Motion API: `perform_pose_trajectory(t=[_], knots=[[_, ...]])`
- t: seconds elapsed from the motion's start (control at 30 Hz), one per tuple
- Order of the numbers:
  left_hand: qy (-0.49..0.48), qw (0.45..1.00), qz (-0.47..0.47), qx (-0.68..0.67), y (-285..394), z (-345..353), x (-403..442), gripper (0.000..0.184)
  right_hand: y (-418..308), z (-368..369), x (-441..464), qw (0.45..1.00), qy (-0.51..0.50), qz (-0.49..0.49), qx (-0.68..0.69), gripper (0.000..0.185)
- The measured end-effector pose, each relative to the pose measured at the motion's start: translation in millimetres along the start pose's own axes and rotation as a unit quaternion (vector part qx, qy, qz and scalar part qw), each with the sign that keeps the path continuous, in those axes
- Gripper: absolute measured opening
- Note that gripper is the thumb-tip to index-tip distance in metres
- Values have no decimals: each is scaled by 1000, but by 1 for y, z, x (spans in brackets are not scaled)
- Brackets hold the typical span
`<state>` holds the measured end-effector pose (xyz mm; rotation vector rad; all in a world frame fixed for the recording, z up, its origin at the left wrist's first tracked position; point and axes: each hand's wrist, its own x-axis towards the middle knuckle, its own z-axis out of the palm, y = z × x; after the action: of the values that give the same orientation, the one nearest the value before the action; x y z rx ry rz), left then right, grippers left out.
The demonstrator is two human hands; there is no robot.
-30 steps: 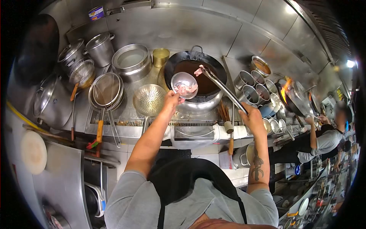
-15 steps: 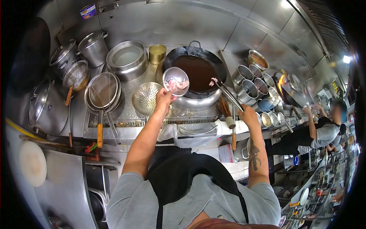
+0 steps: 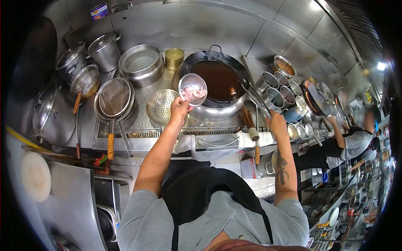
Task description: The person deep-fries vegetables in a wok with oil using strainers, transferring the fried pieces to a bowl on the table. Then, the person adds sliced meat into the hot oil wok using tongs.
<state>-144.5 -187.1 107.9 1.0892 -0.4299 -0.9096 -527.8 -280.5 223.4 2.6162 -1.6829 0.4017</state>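
Observation:
My left hand [image 3: 180, 109] is closed on the rim of a small metal bowl [image 3: 193, 79], which is tilted and holds several pieces of raw meat [image 3: 194, 93]. The bowl is over the left edge of a large black wok [image 3: 191, 62] full of dark liquid [image 3: 215, 79]. In my right hand [image 3: 277, 123] are long metal tongs [image 3: 259, 101], their tips above the wok's right rim with no meat between them. A small piece of meat [image 3: 233, 90] shows at the surface of the liquid near the right side.
A perforated ladle [image 3: 161, 108] lies left of the wok. Strainers [image 3: 115, 97], a wide pot [image 3: 141, 73] and a tin [image 3: 174, 59] stand farther left. Metal containers [image 3: 274, 98] are at the right. Beyond them a co-worker [image 3: 354, 144] handles another wok [image 3: 312, 98] with tongue-like steel edges nearby.
The meat piece has left the tongs and is in the wok's liquid. The bowl moved left over the last second. Flames at the co-worker's wok have died down.

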Motion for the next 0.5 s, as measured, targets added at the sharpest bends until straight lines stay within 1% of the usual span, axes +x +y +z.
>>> perform_pose_trajectory(t=[0.07, 0.17, 0.27, 0.33, 0.37, 0.5], knots=[[1, 1000, 2, 4, 2, 2, -2, 18, -8, -12, -2, 1000, 20, -21, 11, 44], [-25, 999, 10, 35, 3, 2, -2, 15, -32, -41, -6, 987, 40, -152, 45, 46], [-37, 995, 55, 69, 3, 8, -1, 17, -69, -72, -12, 982, -1, -183, 41, 38], [-46, 991, 104, 72, -1, 11, 1, 18, -92, -87, -14, 980, -27, -196, 24, 32], [-50, 988, 128, 73, -3, 13, 2, 18, -98, -91, -14, 978, -41, -203, 16, 29], [-53, 982, 157, 87, -8, 20, 4, 19, -97, -75, 0, 969, -39, -244, -9, 21]])
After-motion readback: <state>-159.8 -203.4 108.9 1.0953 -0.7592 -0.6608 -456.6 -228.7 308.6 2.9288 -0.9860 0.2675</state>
